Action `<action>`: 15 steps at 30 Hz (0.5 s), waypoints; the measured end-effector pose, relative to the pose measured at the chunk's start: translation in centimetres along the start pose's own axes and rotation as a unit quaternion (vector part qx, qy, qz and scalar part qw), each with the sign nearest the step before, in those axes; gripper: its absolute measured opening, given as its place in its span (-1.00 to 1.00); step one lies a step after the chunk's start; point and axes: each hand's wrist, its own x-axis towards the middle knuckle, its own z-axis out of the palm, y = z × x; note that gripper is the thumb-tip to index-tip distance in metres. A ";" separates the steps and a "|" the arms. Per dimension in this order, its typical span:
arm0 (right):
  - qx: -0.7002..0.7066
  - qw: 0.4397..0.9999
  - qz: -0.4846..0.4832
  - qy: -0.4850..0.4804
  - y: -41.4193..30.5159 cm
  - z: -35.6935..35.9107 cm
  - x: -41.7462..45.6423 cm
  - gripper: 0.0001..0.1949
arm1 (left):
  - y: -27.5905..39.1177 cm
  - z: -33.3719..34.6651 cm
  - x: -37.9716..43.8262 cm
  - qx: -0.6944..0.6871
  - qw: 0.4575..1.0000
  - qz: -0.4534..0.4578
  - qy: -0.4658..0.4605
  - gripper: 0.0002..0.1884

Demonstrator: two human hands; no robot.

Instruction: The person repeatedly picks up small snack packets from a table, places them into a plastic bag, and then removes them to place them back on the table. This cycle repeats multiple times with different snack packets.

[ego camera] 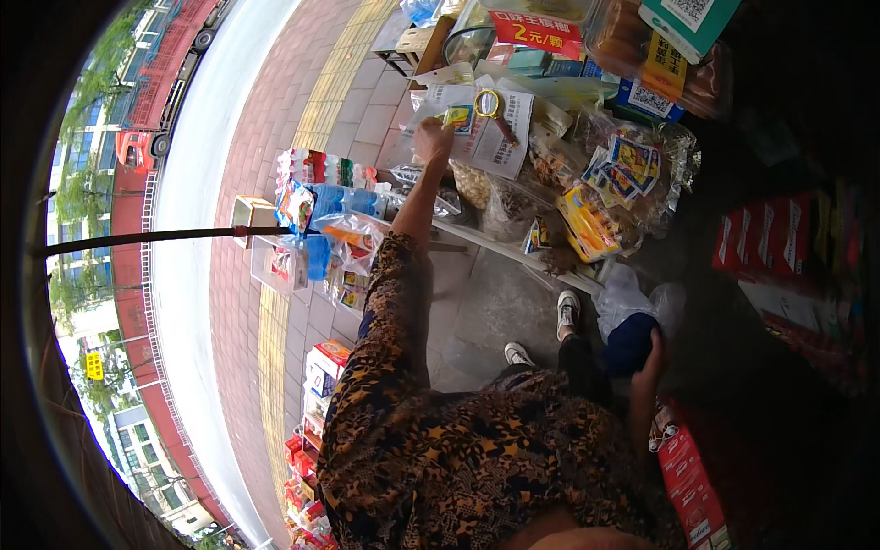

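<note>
My left hand (434, 139) is stretched out over the stall, fingers curled, at the edge of a small yellow-and-blue packet (459, 119). Whether the fingers grip that packet is unclear. Under it lies a printed paper sheet (505, 155), and a magnifying glass with a gold rim (489, 103) rests on the sheet. Low on the right, my right hand (652, 361) holds a dark blue cloth item (627, 344), beside a translucent plastic bag (619, 297). Clear bags of pale nuts or seeds (470, 184) sit just below the sheet.
Small packets (629, 168) lie on clear bags at the stall's right, above a yellow package (588, 223). Shrink-wrapped bottles (347, 201) stand on the left, near a dark pole (165, 237). Red cartons (694, 474) lie at lower right. Beyond the paved walkway (240, 330), a red truck (141, 150) is visible.
</note>
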 end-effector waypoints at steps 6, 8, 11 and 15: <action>-0.042 0.999 -0.019 0.002 0.0 0.3 -0.7 -0.59 | 0.9 0.4 0.2 0.040 0.998 0.039 -0.021 -0.50; -0.030 0.999 0.008 0.016 0.5 0.0 -0.5 -0.59 | 2.7 -0.1 0.2 0.053 0.997 0.021 -0.052 -0.51; -0.020 0.999 0.018 0.017 0.6 0.1 -0.5 -0.59 | 2.8 0.0 0.4 0.074 0.996 0.005 -0.056 -0.55; -0.025 1.000 -0.012 0.003 0.6 0.2 -1.2 -0.60 | 3.2 0.2 1.0 0.082 0.993 -0.028 -0.081 -0.57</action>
